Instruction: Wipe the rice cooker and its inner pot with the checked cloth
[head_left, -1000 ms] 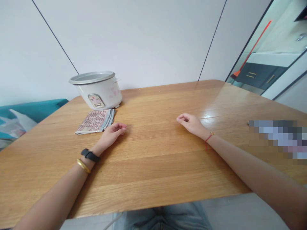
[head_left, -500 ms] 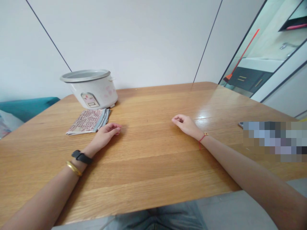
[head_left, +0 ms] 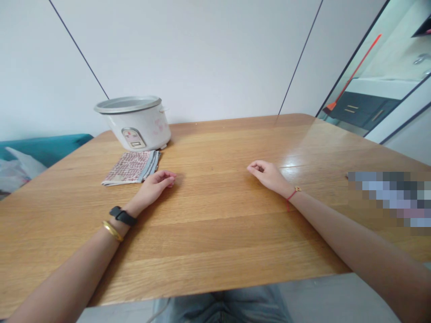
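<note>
Rice cooker (head_left: 137, 123), front label unreadable

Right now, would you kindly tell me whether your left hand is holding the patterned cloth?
No, the left hand rests empty on the wooden table beside the patterned cloth.

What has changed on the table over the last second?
Nothing visibly moved except the head camera's view, which shifted slightly. The left hand and right hand took hold of nothing and let nothing go. Both stayed resting on the table, the left beside the cloth. The rice cooker stayed put.
</note>
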`<action>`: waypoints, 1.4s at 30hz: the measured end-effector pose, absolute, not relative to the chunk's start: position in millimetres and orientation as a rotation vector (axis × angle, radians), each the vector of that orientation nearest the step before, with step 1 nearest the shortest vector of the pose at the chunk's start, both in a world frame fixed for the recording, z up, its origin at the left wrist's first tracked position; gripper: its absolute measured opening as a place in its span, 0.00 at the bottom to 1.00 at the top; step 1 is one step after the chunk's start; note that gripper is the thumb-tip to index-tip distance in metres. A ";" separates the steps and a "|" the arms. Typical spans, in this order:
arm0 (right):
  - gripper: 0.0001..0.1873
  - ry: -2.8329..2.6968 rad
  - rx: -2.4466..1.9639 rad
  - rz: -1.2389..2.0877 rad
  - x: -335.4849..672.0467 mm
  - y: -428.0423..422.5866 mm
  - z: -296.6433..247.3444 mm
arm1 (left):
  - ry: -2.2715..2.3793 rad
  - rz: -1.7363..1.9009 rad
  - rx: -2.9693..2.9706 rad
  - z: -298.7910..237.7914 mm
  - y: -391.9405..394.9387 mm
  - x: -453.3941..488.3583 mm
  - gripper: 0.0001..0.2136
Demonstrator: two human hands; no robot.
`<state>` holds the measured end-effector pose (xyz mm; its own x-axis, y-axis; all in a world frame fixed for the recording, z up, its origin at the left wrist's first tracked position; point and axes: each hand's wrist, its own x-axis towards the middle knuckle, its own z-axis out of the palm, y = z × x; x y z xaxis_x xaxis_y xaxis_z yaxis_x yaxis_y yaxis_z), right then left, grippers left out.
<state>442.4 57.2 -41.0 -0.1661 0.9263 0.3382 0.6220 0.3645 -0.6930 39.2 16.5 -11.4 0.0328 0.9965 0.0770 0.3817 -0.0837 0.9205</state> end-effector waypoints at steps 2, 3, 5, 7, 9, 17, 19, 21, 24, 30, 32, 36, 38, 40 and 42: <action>0.16 -1.888 -1.344 0.505 442.3 56.6 -40.3 | 1.436 1.044 1.564 -11.7 16.7 38.9 0.18; 0.16 -1.890 -1.343 0.500 442.2 56.3 -39.9 | 1.437 1.042 1.564 -11.7 16.8 38.9 0.18; 0.17 -1.890 -1.344 0.495 442.0 55.8 -39.5 | 1.444 1.039 1.564 -11.2 16.8 39.1 0.18; 0.17 -1.887 -1.351 0.496 442.0 55.7 -39.7 | 1.455 1.034 1.561 -10.2 16.5 39.7 0.18; 0.17 -1.888 -1.357 0.499 442.2 56.0 -40.2 | 1.461 1.030 1.557 -9.2 16.0 40.5 0.18; 0.16 -1.898 -1.356 0.500 443.8 58.0 -43.2 | 1.452 1.023 1.572 -9.8 15.7 40.0 0.19; 0.16 -1.899 -1.366 0.498 443.7 57.9 -43.5 | 1.452 1.022 1.581 -10.5 16.1 39.4 0.19; 0.16 -1.897 -1.369 0.498 443.4 57.6 -43.4 | 1.454 1.022 1.583 -11.3 16.6 38.9 0.19; 0.15 -1.891 -1.357 0.497 442.8 57.0 -42.6 | 1.451 1.028 1.576 -12.5 17.1 38.2 0.18; 0.16 -1.890 -1.350 0.505 442.2 56.8 -41.3 | 1.438 1.029 1.570 -12.9 17.0 37.7 0.19; 0.16 -1.890 -1.352 0.501 442.2 56.5 -41.0 | 1.438 1.023 1.565 -12.8 17.0 37.7 0.19; 0.16 -1.892 -1.353 0.500 442.1 55.2 -40.2 | 1.432 1.022 1.565 -13.3 17.4 37.4 0.19; 0.16 -1.892 -1.356 0.500 442.0 54.8 -40.0 | 1.432 1.024 1.565 -13.4 17.5 37.4 0.19; 0.16 -1.889 -1.363 0.498 441.8 54.9 -40.1 | 1.432 1.023 1.563 -13.4 17.4 37.3 0.19; 0.16 -1.890 -1.364 0.497 441.8 55.5 -40.6 | 1.435 1.021 1.563 -13.4 17.2 36.9 0.19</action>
<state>441.8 55.5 -40.6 -0.1602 0.9268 0.3396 0.6398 0.3595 -0.6792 36.9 17.2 -13.4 0.0455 0.9972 0.0595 0.3829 -0.0725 0.9209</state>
